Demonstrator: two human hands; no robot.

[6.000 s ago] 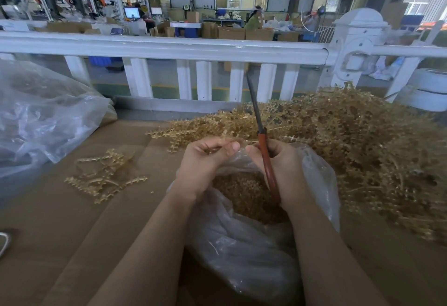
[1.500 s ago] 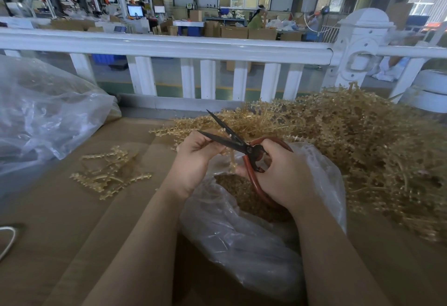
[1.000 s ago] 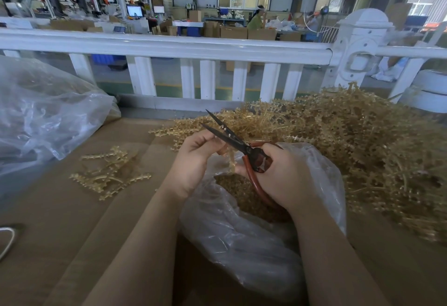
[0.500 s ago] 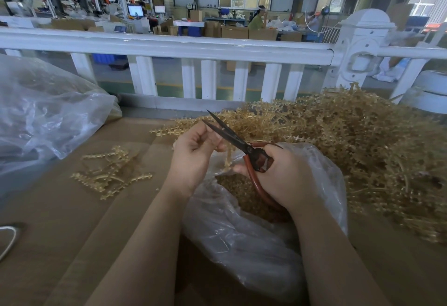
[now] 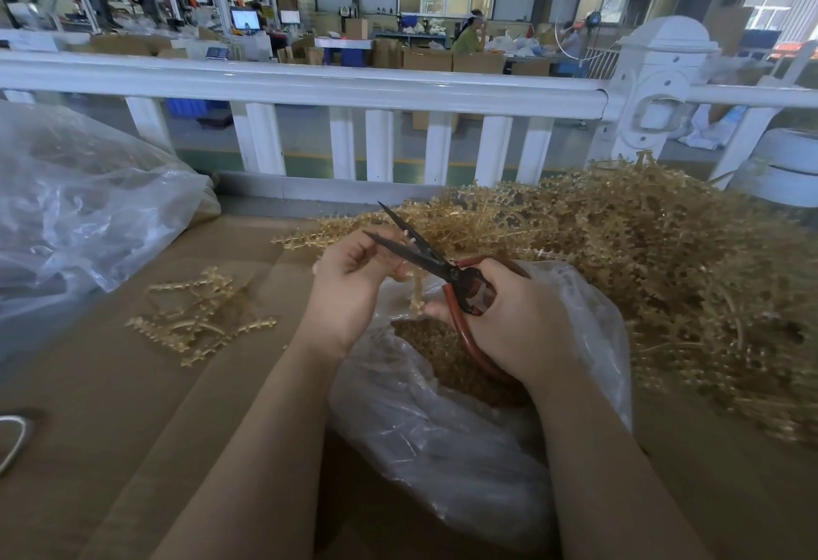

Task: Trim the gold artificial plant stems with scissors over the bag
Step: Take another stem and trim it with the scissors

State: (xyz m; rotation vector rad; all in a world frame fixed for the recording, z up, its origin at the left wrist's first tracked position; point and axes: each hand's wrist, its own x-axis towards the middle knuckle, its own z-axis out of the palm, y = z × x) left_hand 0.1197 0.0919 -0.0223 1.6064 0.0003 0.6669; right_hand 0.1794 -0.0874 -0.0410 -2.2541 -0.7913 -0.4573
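My left hand [image 5: 349, 289] pinches a small gold stem [image 5: 415, 294] that hangs over the open clear plastic bag [image 5: 442, 435]. In my right hand [image 5: 513, 320] are the red-handled scissors [image 5: 436, 265], fingers curled through the loops. Their dark blades are parted and point up-left, just above my left fingers. Gold clippings [image 5: 442, 351] fill the bag's mouth. A big heap of gold artificial stems [image 5: 655, 267] lies to the right and behind.
A few trimmed gold stems [image 5: 199, 320] lie on the brown cardboard surface [image 5: 110, 404] at left. A large crumpled clear bag [image 5: 75, 210] sits far left. A white railing [image 5: 310, 86] runs across the back, with a workshop beyond.
The camera view has shifted little. The scissor blades stay parted by my left fingers, tilted slightly, and the small stem now hangs lower over the bag.
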